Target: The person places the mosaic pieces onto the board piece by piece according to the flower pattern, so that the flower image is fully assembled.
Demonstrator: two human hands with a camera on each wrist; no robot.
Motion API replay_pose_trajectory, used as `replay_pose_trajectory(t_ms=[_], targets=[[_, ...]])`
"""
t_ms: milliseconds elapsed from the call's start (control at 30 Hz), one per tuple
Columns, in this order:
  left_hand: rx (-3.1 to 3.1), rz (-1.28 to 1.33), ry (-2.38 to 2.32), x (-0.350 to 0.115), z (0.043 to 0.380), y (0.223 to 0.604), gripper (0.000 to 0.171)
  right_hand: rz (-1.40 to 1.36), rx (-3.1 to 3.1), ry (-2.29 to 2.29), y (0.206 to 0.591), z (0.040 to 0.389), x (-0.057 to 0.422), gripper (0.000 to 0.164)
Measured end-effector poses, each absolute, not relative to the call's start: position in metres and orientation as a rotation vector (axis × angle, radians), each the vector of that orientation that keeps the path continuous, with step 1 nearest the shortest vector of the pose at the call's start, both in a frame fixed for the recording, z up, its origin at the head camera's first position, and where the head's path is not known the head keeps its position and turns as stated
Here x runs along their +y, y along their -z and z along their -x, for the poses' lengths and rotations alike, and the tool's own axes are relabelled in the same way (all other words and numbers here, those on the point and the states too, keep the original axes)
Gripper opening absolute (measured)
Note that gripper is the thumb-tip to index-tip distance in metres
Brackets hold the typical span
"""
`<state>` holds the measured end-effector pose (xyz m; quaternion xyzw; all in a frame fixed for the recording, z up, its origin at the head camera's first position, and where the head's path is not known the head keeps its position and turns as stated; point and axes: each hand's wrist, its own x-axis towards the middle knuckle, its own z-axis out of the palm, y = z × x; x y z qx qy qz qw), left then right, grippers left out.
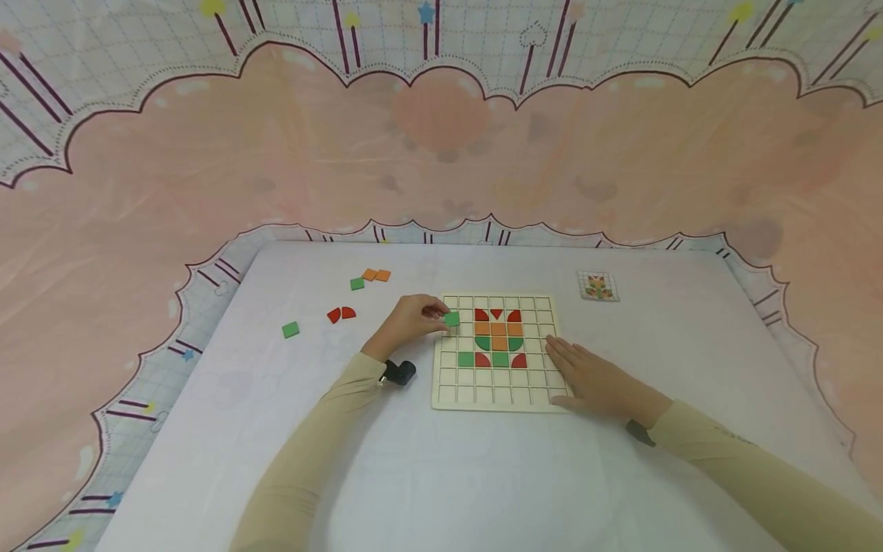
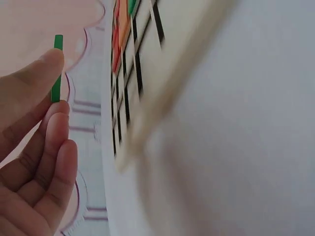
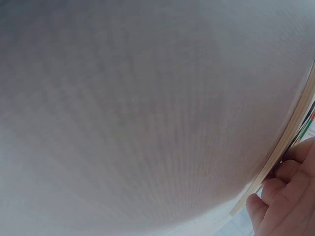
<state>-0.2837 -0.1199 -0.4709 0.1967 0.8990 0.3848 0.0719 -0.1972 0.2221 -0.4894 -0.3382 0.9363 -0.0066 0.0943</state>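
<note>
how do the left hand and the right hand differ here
The left hand pinches a green tile; the right hand holds no tile. The left hand is raised by the board's left side, while the right hand touches its right edge. Both emerge from beige sleeves.

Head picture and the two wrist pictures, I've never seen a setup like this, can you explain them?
There's no machine, just a person's left hand and right hand, both bare. The wide picture looks forward and down from the head; the other two are taken from the left and right wrists. On the white table lies a gridded board, partly filled with red, orange and green pieces. Loose pieces lie to its left, a small pattern card to its right. The left hand pinches a green tile; the right hand touches the board's edge.
</note>
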Motion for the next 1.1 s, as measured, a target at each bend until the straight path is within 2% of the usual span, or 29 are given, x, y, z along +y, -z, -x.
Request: replay_pose_trajectory(t_ms=[433, 733, 1100], targets=[[2.547, -0.826, -1.157, -0.06, 0.266, 0.472, 0.027, 0.993, 2.781, 0.027, 0.485, 0.195, 0.222, 0.087], [2.472, -0.83, -1.163, -0.028, 0.257, 0.475, 0.022, 1.002, 2.765, 0.024, 0.488, 0.197, 0.223, 0.087], [2.591, -0.91, -0.91, 0.002, 0.252, 0.479, 0.024, 1.014, 2.775, 0.02, 0.489, 0.197, 0.223, 0.086]])
